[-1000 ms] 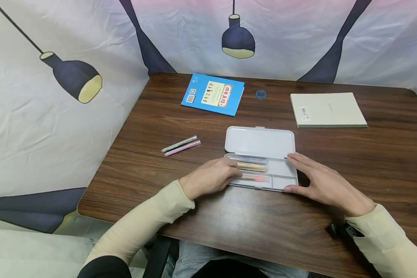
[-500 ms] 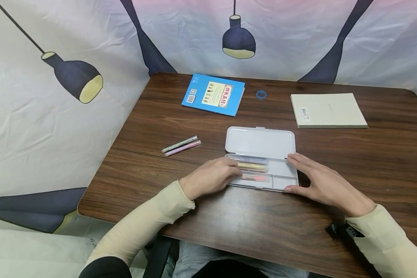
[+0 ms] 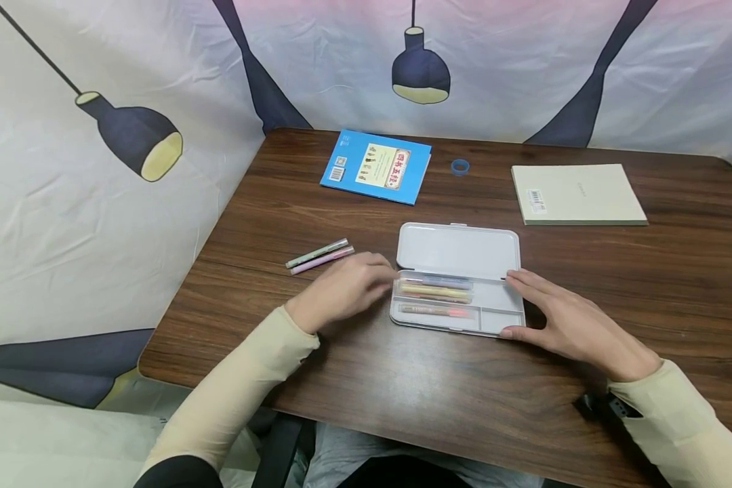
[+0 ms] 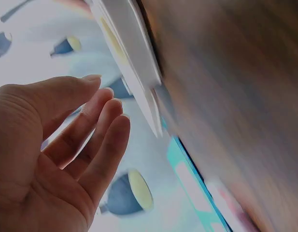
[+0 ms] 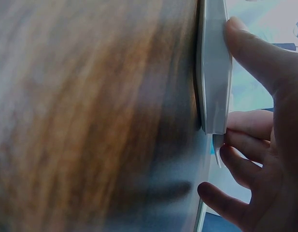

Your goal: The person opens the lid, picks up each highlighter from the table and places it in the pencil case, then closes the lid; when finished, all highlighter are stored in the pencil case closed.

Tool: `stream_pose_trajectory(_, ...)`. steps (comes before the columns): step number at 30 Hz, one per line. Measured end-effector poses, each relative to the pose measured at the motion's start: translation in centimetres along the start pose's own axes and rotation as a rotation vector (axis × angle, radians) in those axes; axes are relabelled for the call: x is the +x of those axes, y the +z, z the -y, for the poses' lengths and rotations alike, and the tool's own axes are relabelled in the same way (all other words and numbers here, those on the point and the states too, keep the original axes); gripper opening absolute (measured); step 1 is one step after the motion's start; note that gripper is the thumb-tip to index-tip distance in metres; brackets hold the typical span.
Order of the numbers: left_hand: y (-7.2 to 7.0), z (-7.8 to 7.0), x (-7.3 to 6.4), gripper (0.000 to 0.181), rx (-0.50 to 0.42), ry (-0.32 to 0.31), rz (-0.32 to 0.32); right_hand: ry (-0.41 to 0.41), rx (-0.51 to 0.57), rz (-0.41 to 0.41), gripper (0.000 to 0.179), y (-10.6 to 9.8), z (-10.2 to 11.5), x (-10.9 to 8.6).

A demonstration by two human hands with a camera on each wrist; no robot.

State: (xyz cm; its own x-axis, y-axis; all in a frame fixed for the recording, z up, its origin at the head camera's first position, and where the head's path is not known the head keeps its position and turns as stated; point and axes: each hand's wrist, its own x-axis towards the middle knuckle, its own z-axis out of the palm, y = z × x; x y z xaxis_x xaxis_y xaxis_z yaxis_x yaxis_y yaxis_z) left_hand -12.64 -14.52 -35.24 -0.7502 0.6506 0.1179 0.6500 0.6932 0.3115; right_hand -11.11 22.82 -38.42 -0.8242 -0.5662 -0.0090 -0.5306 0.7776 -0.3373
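A white pencil case (image 3: 501, 297) lies with its lid (image 3: 457, 246) folded back. Blue and yellow pens (image 3: 436, 292) fill its rear compartment; one with a red part (image 3: 436, 310) lies in the front left one. My left hand (image 3: 348, 288) is just left of the case, fingers loosely bent and holding nothing, as the left wrist view confirms. My right hand (image 3: 564, 322) grips the case's right end, thumb at the front corner and fingertips by the hinge. The right wrist view shows the thumb (image 5: 255, 53) against the case's side (image 5: 216, 67).
A green pen (image 3: 316, 253) and a pink pen (image 3: 322, 260) lie left of the case, close to my left hand. Towards the back are a blue book (image 3: 348, 159), a blue tape ring (image 3: 460, 167) and a pale notebook (image 3: 579, 195). A printed cloth hangs behind the table.
My left hand has come out of the pencil case and moved left, uncovering the left ends of the pens. My right hand has stayed at the case's right end.
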Motion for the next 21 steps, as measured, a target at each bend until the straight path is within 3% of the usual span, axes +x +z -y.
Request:
stream_pose_trajectory(8,-1.6,3.9,-1.6,0.026,-0.006,-0.233,-0.018,0.001,0.002,0.002,0.091,0.0,0.0,0.0)
stream_pose_trajectory(21,-1.9,7.8,-5.0,0.026,-0.075,-0.325,-0.081,-0.005,0.007,-0.002,0.090,-0.1,-0.1,-0.1)
